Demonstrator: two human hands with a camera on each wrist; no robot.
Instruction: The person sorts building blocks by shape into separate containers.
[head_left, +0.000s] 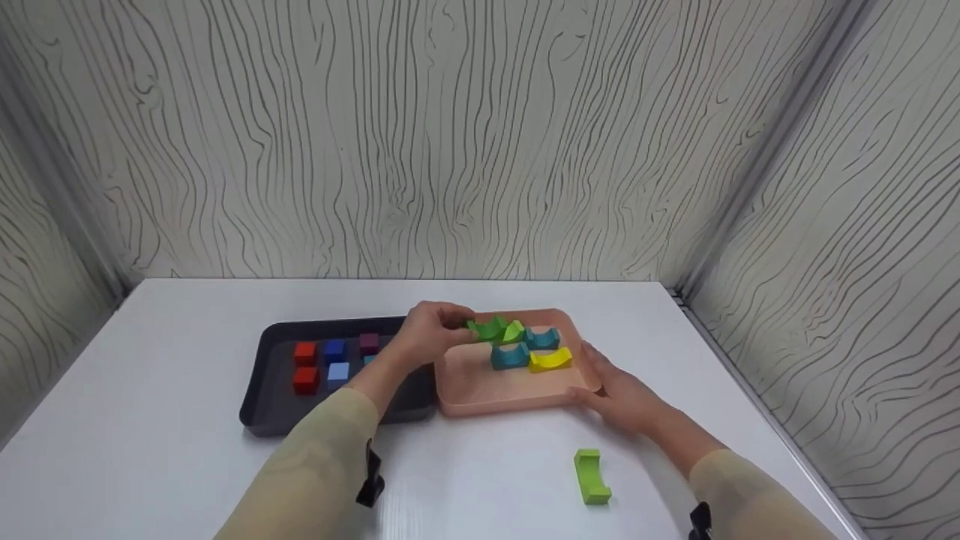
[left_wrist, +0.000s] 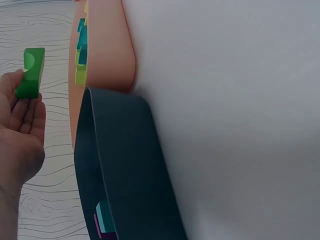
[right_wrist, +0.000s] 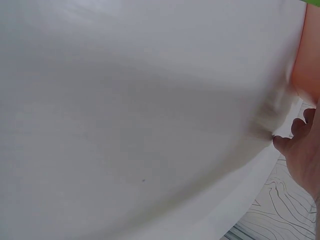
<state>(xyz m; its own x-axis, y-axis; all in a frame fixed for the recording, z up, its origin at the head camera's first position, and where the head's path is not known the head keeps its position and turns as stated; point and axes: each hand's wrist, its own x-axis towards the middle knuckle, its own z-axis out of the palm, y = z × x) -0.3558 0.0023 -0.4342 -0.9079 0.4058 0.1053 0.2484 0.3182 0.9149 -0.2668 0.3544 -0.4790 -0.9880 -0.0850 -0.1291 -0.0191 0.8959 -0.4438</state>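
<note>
My left hand (head_left: 431, 331) pinches a green arch-shaped block (left_wrist: 34, 75) between thumb and fingers, at the back left of the pink tray (head_left: 480, 390). The left wrist view shows the block standing clear of the tray wall. Inside the tray lie two teal arch-shaped blocks (head_left: 511, 356), a yellow one (head_left: 550, 361) and a light green one (head_left: 514, 331). At the tray's front right corner, my right hand (head_left: 626, 394) holds the rim, thumb at the front and fingers along the right side. The right wrist view catches only part of that hand.
A dark tray (head_left: 262, 405) adjoins the pink tray on the left, with red cubes (head_left: 305, 380), blue cubes (head_left: 334, 350) and a purple cube (head_left: 368, 344) inside. Another light green arch-shaped block (head_left: 592, 478) lies on the white table in front. Wood-patterned panels (head_left: 412, 150) enclose the table.
</note>
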